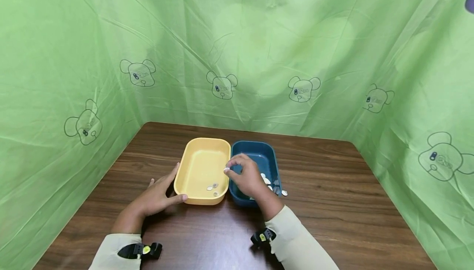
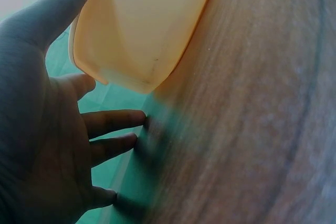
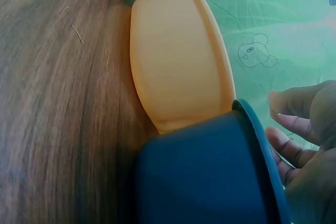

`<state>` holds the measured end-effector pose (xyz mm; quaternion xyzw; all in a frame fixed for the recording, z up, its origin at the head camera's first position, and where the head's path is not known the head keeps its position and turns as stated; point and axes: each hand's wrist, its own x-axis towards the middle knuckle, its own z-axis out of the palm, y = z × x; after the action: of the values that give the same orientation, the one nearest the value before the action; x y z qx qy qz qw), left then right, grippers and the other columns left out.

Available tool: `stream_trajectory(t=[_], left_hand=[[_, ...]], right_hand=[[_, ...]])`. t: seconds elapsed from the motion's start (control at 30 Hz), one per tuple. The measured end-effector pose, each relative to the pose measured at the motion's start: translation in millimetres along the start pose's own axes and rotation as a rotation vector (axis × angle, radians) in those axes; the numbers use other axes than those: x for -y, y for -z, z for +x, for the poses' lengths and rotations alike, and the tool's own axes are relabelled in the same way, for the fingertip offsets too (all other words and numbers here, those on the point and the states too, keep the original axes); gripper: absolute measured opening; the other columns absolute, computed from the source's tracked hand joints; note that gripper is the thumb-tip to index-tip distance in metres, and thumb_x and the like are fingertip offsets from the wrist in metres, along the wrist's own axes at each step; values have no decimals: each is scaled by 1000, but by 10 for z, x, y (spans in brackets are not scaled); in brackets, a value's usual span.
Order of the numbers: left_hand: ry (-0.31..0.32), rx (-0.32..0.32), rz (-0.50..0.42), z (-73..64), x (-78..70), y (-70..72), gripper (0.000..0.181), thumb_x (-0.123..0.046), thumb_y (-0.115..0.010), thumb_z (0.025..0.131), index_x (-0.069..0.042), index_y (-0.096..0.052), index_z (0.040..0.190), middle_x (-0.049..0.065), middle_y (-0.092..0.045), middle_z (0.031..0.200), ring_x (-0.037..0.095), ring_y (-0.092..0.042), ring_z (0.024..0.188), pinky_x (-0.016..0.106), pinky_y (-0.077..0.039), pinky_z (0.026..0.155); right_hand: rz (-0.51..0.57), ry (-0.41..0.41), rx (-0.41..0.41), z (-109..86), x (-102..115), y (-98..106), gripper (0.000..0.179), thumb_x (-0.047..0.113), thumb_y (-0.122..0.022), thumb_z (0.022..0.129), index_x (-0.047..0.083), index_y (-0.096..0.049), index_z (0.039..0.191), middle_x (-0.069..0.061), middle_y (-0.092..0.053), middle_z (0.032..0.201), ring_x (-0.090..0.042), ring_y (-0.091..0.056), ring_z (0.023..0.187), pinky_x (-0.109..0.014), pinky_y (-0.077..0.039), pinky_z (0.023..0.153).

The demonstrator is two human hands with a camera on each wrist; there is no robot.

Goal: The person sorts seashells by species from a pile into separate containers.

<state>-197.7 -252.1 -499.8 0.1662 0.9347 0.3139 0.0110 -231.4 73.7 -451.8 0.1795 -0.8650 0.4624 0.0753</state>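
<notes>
My right hand (image 1: 249, 176) is above the seam between a yellow plastic tub (image 1: 198, 142) and a dark blue tub (image 1: 255, 144). Between thumb and forefinger it pinches a small white shell-like piece (image 1: 226, 168), which is not clear in the right wrist view. My left hand (image 1: 157, 196) rests against the yellow tub's near left corner, thumb at the front edge and forefinger along the side. In the left wrist view its fingers (image 2: 113, 123) are spread and mostly straight. A few small pieces (image 1: 210, 188) lie in the yellow tub; several white ones (image 1: 266, 180) lie in the blue tub, partly behind my right wrist.
One more white piece (image 1: 284, 193) lies on the brown wooden table (image 1: 333, 204), just right of the blue tub. Green curtains (image 1: 259, 56) with bear-face drawings surround the table's back and sides. The two tubs stand side by side, touching.
</notes>
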Motion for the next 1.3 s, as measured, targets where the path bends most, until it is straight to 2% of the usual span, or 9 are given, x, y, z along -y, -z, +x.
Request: stream_trajectory(t=[0.17,0.53,1.0,1.2,1.3], left_hand=[[-1,-7,-2,-12,-5,4,113,-54,-79,94,-12,-15,177,24,-36,175,62,-40,154,96,-15,114],[6,3,-10,-9,-4,4,113,-55,-79,94,-14,-14,177,23,-34,177,62,-38,156,96,-14,114],[7,5,-5,-12,-19,13,113,-54,-78,94,-13,-14,177,24,-35,176,62,-38,155,96,-14,114],[2,0,-6,-12,-13,9,113,-54,-79,94,-13,-14,177,24,-35,176,62,-39,155,96,-14,114],[1,1,-6,-12,-11,2,113,-54,-79,94,-14,-13,177,24,-35,176,62,-39,155,96,-14,114]], right_hand=[[13,-22,26,10,17,-29,8,17,-81,100,9,-80,100,-8,-72,122,-29,-66,120,-53,-55,103],[38,-38,38,26,57,-39,3,13,-80,100,10,-79,100,-12,-69,126,-34,-64,125,-65,-52,111],[48,-39,53,35,51,-40,14,8,-80,99,3,-78,112,-15,-68,130,-38,-63,130,-65,-52,112],[45,-28,23,16,41,33,11,8,-80,98,5,-80,108,-11,-71,127,-33,-65,127,-55,-55,102],[54,-31,15,-3,29,81,9,9,-80,98,6,-80,107,-10,-71,126,-31,-65,125,-57,-56,99]])
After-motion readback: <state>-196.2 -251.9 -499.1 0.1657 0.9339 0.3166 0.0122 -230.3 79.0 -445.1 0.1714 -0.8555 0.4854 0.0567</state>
